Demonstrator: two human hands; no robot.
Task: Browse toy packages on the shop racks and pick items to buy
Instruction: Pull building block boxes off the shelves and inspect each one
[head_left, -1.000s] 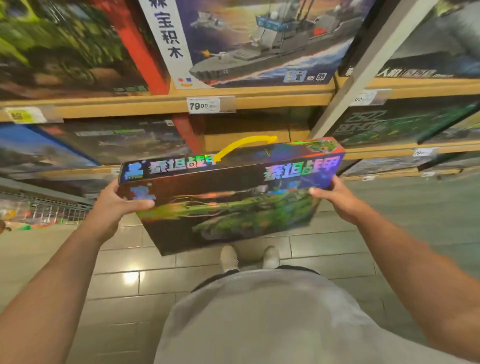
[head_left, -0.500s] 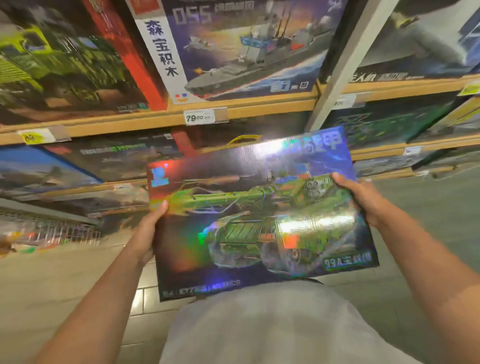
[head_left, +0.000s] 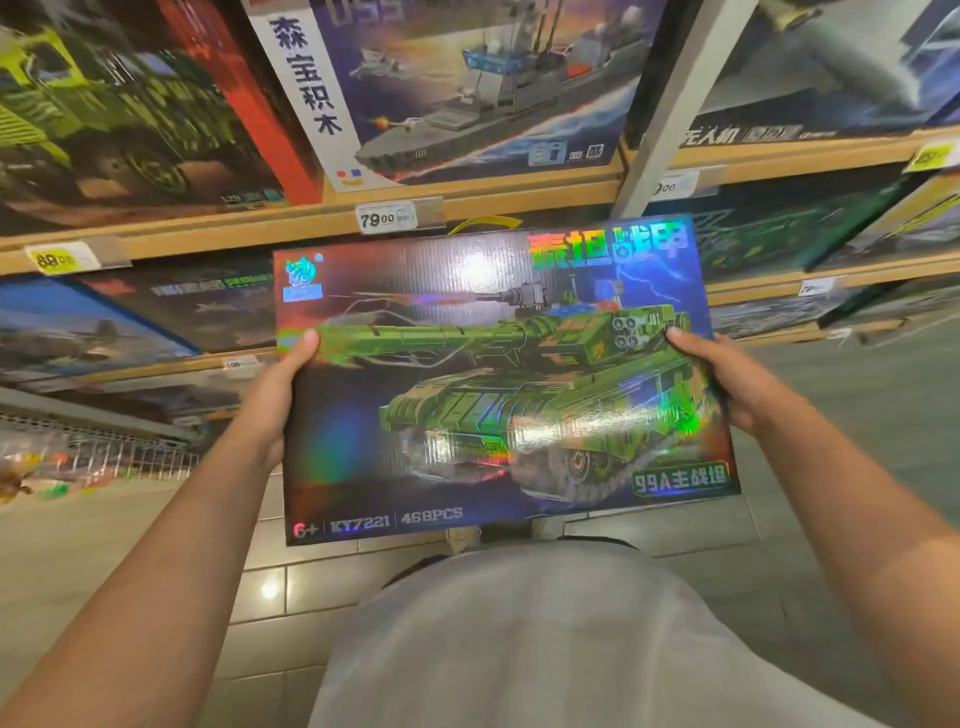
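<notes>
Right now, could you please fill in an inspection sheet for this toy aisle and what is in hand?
Surface: tiled floor, glossy, one light glare.
Job's things: tank kit box, holographic front facing the camera, printed 6+, KY7221, 468PCS; yellow handle at its top edge.
Clutter: wire bin low at the left with blurred small goods.
Grippers: left hand grips the box's left edge, thumb on the front; right hand grips the right edge likewise.
Cables: nothing seen.
Surroundings: wooden shelves of boxed kits, a warship box above, price tag 79.00, yellow tag at the left.
</notes>
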